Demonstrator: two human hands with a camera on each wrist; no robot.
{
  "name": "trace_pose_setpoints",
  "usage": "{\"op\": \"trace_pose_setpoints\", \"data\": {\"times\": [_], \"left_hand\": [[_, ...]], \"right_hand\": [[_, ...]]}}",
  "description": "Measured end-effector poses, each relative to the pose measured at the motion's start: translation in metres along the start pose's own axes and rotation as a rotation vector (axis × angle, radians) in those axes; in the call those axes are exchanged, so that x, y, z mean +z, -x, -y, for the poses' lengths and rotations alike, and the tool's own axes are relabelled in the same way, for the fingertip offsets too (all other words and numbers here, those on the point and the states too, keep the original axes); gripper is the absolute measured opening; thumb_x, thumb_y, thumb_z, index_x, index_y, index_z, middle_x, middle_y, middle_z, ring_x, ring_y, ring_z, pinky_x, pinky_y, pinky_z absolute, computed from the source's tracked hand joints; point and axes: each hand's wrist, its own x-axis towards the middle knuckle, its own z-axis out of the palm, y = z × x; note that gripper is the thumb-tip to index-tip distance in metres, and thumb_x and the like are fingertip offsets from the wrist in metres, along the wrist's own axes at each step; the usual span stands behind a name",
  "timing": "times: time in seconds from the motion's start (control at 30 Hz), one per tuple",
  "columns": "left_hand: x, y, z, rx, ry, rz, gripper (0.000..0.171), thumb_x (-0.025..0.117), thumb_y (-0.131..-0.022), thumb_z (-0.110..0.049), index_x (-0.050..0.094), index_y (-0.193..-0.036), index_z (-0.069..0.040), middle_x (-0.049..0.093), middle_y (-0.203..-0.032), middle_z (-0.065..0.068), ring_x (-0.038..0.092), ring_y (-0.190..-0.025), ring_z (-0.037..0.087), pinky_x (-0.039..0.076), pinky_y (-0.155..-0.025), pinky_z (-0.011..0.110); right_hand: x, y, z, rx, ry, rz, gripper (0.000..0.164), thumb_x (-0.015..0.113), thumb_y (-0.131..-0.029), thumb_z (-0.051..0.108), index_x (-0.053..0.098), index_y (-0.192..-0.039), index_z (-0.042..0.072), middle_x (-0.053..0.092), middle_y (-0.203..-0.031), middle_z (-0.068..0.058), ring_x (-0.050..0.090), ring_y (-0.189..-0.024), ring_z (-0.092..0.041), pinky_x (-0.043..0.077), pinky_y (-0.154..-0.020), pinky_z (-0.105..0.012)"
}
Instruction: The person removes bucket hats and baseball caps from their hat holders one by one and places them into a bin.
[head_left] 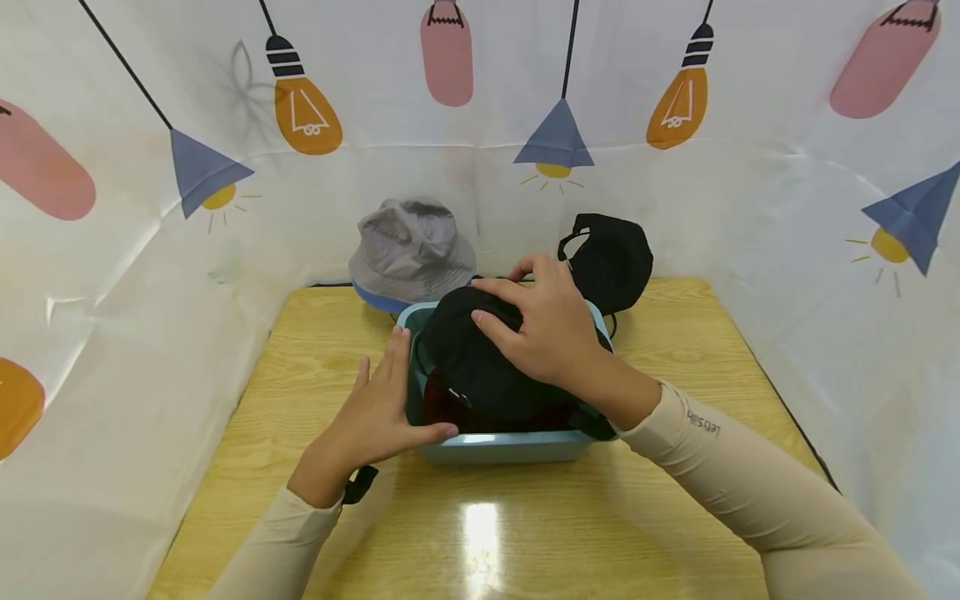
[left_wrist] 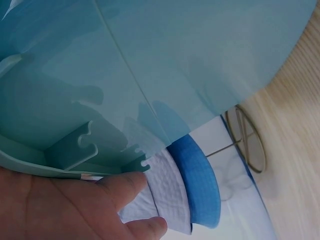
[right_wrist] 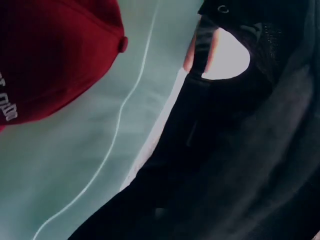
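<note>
A light blue plastic basin (head_left: 502, 448) stands on the wooden table. My left hand (head_left: 375, 417) rests against its left front corner, fingers straight along the left side and thumb over the front rim. A black cap (head_left: 476, 358) is over the basin's opening, its crown toward me. My right hand (head_left: 551, 321) grips this cap at its far upper side; fingertips show behind the strap opening in the right wrist view. Beneath it lies a dark red cap (right_wrist: 55, 60) with pale lettering, largely hidden by the black cap in the head view.
Behind the basin at left is a grey bucket hat (head_left: 412, 246) with a blue underside, above a wire stand with a round base (left_wrist: 245, 140). Another black cap (head_left: 618, 262) is raised at back right. A white printed curtain (head_left: 480, 183) surrounds the table (head_left: 540, 525).
</note>
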Motion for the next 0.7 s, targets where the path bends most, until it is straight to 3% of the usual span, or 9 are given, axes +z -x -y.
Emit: {"op": "trace_pose_setpoints", "data": {"times": [0.17,0.43,0.7], "left_hand": [[0.001,0.000,0.001,-0.002,-0.009,0.002,0.144,0.061,-0.072,-0.093,-0.015,-0.165,-0.014,-0.012,-0.174,0.010,0.009,-0.161,0.032,0.002,-0.123,0.071],[0.000,0.000,0.000,-0.007,-0.009,-0.002,0.148,0.064,-0.069,-0.093,-0.014,-0.166,-0.012,-0.010,-0.175,0.011,0.011,-0.161,0.032,0.003,-0.123,0.072],[0.000,0.000,0.000,-0.008,-0.013,-0.003,0.151,0.064,-0.067,-0.095,-0.017,-0.165,-0.013,-0.010,-0.175,0.011,0.008,-0.161,0.031,0.004,-0.122,0.072]], "right_hand": [[0.004,0.000,0.004,0.003,0.010,0.029,0.037,0.068,-0.096,0.048,0.076,-0.128,0.031,0.056,-0.111,-0.010,0.048,-0.093,-0.026,0.046,-0.073,-0.042],[0.008,0.000,0.012,-0.018,0.036,0.071,0.038,0.066,-0.097,0.049,0.075,-0.129,0.031,0.057,-0.114,-0.012,0.052,-0.098,-0.028,0.046,-0.075,-0.042],[0.016,0.002,0.010,0.015,0.057,0.150,0.038,0.066,-0.097,0.050,0.075,-0.129,0.031,0.055,-0.114,-0.011,0.049,-0.095,-0.026,0.045,-0.072,-0.039]]}}
